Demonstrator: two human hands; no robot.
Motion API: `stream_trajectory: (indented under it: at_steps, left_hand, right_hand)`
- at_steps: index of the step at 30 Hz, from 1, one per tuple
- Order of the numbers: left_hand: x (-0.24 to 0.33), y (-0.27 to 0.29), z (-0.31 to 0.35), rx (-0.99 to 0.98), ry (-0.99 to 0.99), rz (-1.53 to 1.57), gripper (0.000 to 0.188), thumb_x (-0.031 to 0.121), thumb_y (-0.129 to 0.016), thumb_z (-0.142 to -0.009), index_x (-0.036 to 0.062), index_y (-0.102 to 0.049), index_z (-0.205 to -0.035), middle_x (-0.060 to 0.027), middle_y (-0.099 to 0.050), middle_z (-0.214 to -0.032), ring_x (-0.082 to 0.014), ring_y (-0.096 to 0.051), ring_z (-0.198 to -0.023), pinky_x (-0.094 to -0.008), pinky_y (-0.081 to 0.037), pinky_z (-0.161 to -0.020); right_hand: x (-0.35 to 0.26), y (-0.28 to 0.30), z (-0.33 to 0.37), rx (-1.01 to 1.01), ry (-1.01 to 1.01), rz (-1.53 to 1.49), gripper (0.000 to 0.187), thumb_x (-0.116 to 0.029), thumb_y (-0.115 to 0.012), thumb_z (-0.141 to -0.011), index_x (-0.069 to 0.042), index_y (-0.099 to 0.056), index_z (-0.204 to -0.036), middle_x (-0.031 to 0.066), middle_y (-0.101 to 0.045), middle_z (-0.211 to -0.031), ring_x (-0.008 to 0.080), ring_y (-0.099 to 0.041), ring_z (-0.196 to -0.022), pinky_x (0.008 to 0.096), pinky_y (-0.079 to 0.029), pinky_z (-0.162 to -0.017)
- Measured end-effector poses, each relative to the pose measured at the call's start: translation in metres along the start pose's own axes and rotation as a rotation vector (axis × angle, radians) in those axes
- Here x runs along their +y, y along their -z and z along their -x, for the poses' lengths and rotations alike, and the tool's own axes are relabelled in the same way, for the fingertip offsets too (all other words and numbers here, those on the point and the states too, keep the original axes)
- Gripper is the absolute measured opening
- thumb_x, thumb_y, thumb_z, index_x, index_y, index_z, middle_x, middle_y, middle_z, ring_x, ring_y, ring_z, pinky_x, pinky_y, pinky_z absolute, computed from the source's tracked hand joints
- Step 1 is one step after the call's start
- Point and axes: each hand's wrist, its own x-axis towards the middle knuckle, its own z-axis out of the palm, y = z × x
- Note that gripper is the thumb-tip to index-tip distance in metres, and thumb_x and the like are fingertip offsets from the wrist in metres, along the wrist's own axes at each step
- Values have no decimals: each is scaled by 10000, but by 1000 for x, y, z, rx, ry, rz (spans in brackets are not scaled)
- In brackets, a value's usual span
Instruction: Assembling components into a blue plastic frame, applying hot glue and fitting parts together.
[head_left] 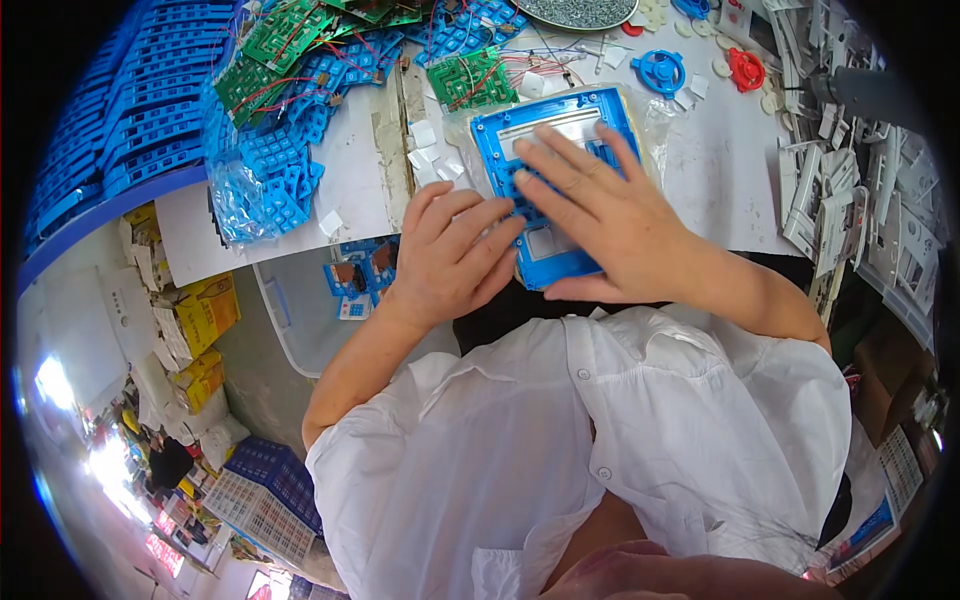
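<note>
A blue plastic casing [555, 268] with a pale window strip near its far end lies at the table's front edge, on what looks like a clear plastic bag. My right hand [625, 220] rests palm down over its middle, fingers spread, hiding much of the casing's inside. My left hand [450, 245] is at the casing's left edge, fingers bent and apart; nothing shows in its grasp. Whether its fingertips press on the edge I cannot tell. Just beyond the casing sits a green circuit board [470, 82] with red and white wires.
Stacked blue casings [140, 120] fill the far left, beside heaped blue keypads [275, 165] and green boards [285, 35]. A tray of small metal parts [580, 10] stands at the back. White plastic parts [825, 200] pile up at right. A clear bin [300, 320] stands below the table.
</note>
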Motion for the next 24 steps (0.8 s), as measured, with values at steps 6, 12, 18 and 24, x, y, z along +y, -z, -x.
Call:
stream_trajectory:
  at_steps: [6, 12, 18, 24]
  left_hand:
    - [4, 10, -6, -148, 98, -98, 492, 300, -784, -778, 195, -684, -1249, -39, -614, -1407, -291, -564, -1231, -573, -292, -1126]
    - [-15, 36, -27, -147, 38, -86, 419, 327, -775, -813, 165, -702, -1192, -65, -658, -1321, -291, -594, -1194, -553, -368, -1082]
    - [-134, 112, -57, 277, 408, -524, 343, 294, -841, -791, 52, -707, -994, -118, -695, -997, -348, -644, -979, -406, -506, -885]
    - [-145, 100, -116, 200, 93, -505, 461, 295, -853, -777, 38, -664, -1111, -148, -649, -1124, -375, -603, -1058, -451, -486, -913]
  right_hand:
    - [5, 2, 15, -69, -42, 128, 860, -582, -737, -798, -61, -533, -1451, 157, -427, -1586, 354, -281, -1541, 685, -192, -1173]
    - [-1, 9, 15, -68, -59, 120, 828, -592, -711, -821, -86, -538, -1453, 159, -423, -1579, 432, -281, -1516, 709, -194, -1154]
    - [-4, 22, 5, 18, -5, 52, 689, -545, -705, -857, -78, -609, -1355, 149, -497, -1497, 429, -375, -1440, 698, -233, -1143]
    - [-2, 28, 6, 79, 17, -24, 532, -456, -730, -867, -75, -670, -1233, 120, -602, -1349, 384, -485, -1341, 662, -275, -1152]
